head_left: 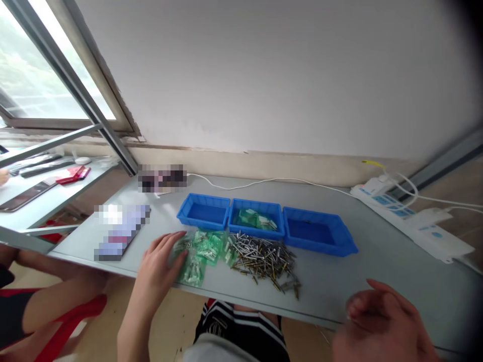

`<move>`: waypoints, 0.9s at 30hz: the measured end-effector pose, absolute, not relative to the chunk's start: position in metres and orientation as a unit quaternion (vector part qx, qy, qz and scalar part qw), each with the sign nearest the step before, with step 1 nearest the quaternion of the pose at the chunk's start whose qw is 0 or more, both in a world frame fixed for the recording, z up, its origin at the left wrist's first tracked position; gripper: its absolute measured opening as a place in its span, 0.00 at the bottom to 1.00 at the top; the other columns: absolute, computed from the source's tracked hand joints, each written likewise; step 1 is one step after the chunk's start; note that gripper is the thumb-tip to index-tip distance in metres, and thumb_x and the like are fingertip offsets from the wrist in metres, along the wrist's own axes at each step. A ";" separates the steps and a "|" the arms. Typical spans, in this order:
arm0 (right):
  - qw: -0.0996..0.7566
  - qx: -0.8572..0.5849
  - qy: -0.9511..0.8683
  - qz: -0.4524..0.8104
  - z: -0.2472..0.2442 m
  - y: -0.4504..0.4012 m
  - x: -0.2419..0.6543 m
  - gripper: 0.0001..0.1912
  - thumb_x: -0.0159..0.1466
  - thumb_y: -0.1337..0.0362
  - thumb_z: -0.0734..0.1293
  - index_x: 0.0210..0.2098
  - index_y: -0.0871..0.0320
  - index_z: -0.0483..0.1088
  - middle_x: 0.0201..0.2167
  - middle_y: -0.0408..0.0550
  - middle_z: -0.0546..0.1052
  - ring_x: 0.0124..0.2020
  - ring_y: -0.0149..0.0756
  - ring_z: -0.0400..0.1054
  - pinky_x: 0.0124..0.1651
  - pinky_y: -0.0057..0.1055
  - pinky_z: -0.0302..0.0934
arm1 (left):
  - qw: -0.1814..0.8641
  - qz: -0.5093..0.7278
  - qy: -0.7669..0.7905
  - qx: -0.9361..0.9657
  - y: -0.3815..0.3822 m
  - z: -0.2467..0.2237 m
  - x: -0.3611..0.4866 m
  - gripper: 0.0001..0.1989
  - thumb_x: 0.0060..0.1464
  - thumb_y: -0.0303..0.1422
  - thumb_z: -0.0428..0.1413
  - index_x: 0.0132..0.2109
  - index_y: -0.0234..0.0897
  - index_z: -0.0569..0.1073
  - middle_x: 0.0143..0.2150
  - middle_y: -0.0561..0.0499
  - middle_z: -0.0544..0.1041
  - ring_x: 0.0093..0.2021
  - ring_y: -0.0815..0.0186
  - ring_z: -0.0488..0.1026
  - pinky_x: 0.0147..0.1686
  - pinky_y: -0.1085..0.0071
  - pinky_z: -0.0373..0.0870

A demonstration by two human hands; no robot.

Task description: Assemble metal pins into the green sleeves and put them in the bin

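- Left of pins (264, 256), left hand (163, 259) on green bags (207, 245), grip unclear
- Above desk (324, 289), right side: right hand (385, 314) blurred, fingers curled, can't tell if holding
- Behind pins, middle bin (256, 232) has bags

Before me, a pale wall (271, 85) rises behind my grey surface (377, 261); daylight enters through the metal-framed window (56, 65) at left, above tan floor (169, 322).

bins (204, 222) in row | pkts (252, 218) in mid bin (256, 233) | pins (264, 255) before bins | loose pkts (207, 245) L of pins
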State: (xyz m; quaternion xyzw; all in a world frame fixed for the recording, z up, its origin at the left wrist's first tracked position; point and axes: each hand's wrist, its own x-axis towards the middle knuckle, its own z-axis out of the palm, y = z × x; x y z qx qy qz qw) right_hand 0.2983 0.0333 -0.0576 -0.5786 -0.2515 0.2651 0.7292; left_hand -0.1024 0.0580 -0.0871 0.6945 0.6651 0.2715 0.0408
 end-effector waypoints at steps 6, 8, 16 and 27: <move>0.769 -0.555 -0.201 0.245 -0.051 0.051 0.267 0.11 0.59 0.54 0.74 0.34 0.56 0.78 0.18 0.41 0.69 0.21 0.33 0.59 0.24 0.31 0.47 | -0.012 0.327 0.689 0.647 0.061 -0.085 -0.097 0.20 0.68 0.41 0.53 0.63 0.49 0.76 0.47 0.45 0.79 0.48 0.50 0.79 0.47 0.55 0.78; 0.783 -0.543 -0.195 0.232 -0.049 0.053 0.256 0.10 0.60 0.56 0.74 0.33 0.57 0.78 0.18 0.40 0.68 0.22 0.31 0.58 0.24 0.29 0.46 | -0.033 0.384 0.700 0.601 0.054 -0.071 -0.086 0.17 0.68 0.41 0.54 0.60 0.51 0.78 0.49 0.46 0.78 0.46 0.52 0.79 0.43 0.58 0.78; 0.626 -0.463 -0.481 0.403 -0.050 0.045 0.208 0.20 0.71 0.46 0.69 0.46 0.55 0.82 0.34 0.50 0.81 0.29 0.37 0.74 0.30 0.30 0.69 | 0.210 0.511 0.522 0.650 0.044 -0.039 0.009 0.16 0.68 0.39 0.58 0.60 0.59 0.78 0.55 0.45 0.81 0.53 0.49 0.80 0.51 0.50 0.83; 0.593 -0.529 -0.401 0.456 -0.038 0.042 0.177 0.19 0.69 0.45 0.72 0.34 0.55 0.75 0.23 0.42 0.76 0.25 0.33 0.72 0.31 0.26 0.67 | 0.360 0.545 0.499 0.570 0.055 -0.049 0.037 0.32 0.69 0.46 0.57 0.75 0.65 0.57 0.63 0.43 0.77 0.39 0.58 0.79 0.43 0.54 0.84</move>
